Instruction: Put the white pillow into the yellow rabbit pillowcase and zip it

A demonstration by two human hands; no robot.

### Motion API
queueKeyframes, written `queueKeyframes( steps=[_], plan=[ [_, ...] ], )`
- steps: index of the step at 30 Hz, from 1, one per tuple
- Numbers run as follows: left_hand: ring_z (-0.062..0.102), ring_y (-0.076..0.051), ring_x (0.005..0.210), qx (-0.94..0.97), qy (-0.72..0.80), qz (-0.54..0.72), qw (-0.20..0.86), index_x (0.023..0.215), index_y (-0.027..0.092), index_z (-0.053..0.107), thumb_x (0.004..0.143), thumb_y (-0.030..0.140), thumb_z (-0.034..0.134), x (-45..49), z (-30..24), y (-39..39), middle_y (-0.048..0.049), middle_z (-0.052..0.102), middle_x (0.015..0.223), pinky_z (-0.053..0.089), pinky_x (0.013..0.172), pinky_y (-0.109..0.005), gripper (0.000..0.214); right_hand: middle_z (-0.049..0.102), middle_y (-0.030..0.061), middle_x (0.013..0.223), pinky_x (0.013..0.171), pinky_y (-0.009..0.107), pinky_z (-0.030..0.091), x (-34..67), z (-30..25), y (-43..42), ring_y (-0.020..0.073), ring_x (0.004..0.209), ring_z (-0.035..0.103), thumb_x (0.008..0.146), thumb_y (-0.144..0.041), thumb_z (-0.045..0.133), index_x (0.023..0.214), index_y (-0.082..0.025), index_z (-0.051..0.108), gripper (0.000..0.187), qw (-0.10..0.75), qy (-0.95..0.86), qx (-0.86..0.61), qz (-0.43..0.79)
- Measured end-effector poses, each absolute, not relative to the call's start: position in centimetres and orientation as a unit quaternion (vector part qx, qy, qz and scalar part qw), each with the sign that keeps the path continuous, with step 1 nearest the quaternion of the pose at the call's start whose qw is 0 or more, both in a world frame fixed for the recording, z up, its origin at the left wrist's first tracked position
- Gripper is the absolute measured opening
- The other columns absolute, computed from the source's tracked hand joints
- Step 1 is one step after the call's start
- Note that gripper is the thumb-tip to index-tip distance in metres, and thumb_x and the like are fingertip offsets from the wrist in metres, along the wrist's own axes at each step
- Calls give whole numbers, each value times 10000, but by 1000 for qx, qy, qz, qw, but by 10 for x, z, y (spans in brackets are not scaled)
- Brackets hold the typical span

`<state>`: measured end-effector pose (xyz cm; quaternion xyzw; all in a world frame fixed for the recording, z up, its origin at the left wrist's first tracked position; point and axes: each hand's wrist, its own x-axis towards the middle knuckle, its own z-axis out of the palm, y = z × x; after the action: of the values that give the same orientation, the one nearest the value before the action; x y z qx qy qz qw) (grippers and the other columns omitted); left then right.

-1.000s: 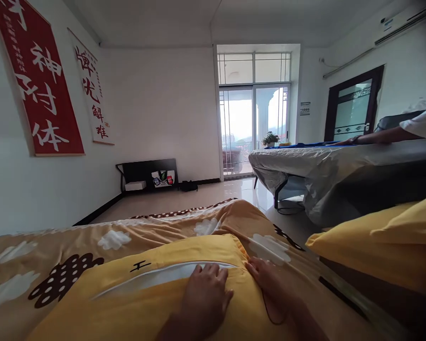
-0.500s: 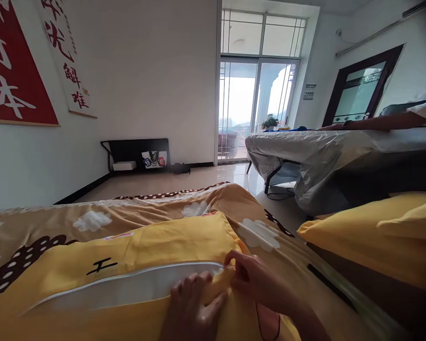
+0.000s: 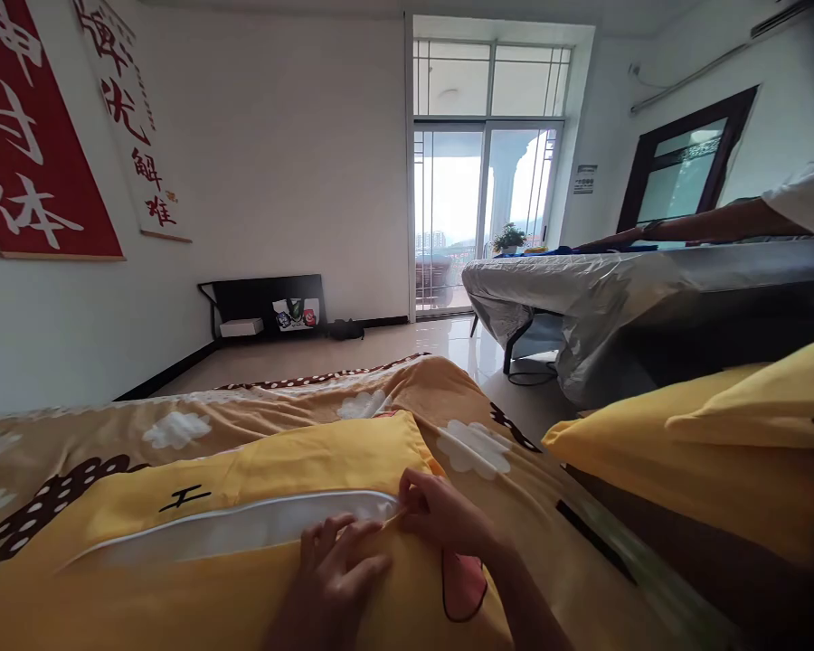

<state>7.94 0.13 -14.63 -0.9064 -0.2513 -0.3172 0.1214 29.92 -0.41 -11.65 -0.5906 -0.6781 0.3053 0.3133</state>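
A yellow pillowcase (image 3: 196,601) lies in front of me with a long white-edged slit, probably a zipper opening. White inner material (image 3: 258,526) shows through it. At the slit's right end, my right hand (image 3: 451,515) is closed in a pinch on the edge; whether a zipper pull is between its fingertips is hidden. Just left of it, my left hand (image 3: 339,570) has its fingers bent over the slit's lower edge, gripping the yellow cloth, with the thumb on the fabric below. The two hands nearly touch.
Beneath the pillowcase spreads a brown cloud-patterned blanket (image 3: 475,449). More yellow cushions (image 3: 705,434) are piled at right. Behind them stands a plastic-covered table (image 3: 624,280), with another person's arm (image 3: 712,221) stretched over it. A black bench-like piece (image 3: 244,294) stands by the far wall.
Both hands have shifted slightly left in view, along with the pillowcase, as the view tilts and turns a little. The other person's arm reaches farther over the table.
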Motion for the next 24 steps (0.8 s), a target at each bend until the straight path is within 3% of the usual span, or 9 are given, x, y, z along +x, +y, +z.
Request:
queueKeyframes(
  steps=[3, 7, 9, 13, 19, 24],
  plan=[
    [474, -240, 1065, -932, -235, -264, 73, 963, 243, 647, 798, 132, 593, 90, -144, -3, -44, 615, 1172, 332, 902, -390, 206, 463, -81, 596, 543, 202, 251, 297, -115, -6, 77, 592, 385, 663, -96, 560, 794, -193, 547, 163, 309, -717, -573, 250],
    [512, -186, 957, -969, -196, -151, -11, 899, 213, 622, 869, 179, 561, 99, -127, -10, -17, 639, 992, 350, 894, -343, 75, 512, -60, 590, 561, 199, 255, 298, -110, -13, 68, 585, 396, 652, -82, 511, 705, -178, 635, 166, 311, -741, -566, 183],
    [519, -185, 982, -967, -218, -128, -30, 929, 216, 630, 902, 155, 488, 99, -112, -13, -22, 638, 1027, 353, 901, -345, 157, 555, -48, 592, 575, 202, 266, 302, -105, -19, 69, 586, 417, 638, -99, 543, 675, -188, 691, 177, 296, -744, -571, 180],
    [488, -244, 1089, -932, -340, -125, 6, 1165, 223, 588, 874, 104, 447, 97, -87, -8, -59, 590, 1186, 360, 949, -420, 345, 680, -31, 702, 619, 222, 291, 310, -95, -33, 95, 639, 482, 620, -111, 592, 820, -298, 771, 328, 227, -765, -574, 187],
    [512, -232, 1000, -926, -375, -39, -5, 975, 179, 613, 857, 51, 372, 103, -86, -3, -70, 596, 1065, 426, 906, -394, 298, 745, -20, 862, 676, 250, 315, 308, -91, -42, 142, 773, 584, 624, -80, 568, 929, -387, 758, 472, 195, -761, -592, 181],
    [536, -246, 1009, -936, -351, -8, -9, 1099, 212, 580, 808, 46, 381, 115, -93, -1, -65, 603, 1095, 457, 890, -414, 389, 719, -12, 769, 638, 245, 305, 307, -92, -37, 128, 700, 553, 664, -130, 600, 881, -353, 771, 356, 209, -750, -597, 193]
  ],
)
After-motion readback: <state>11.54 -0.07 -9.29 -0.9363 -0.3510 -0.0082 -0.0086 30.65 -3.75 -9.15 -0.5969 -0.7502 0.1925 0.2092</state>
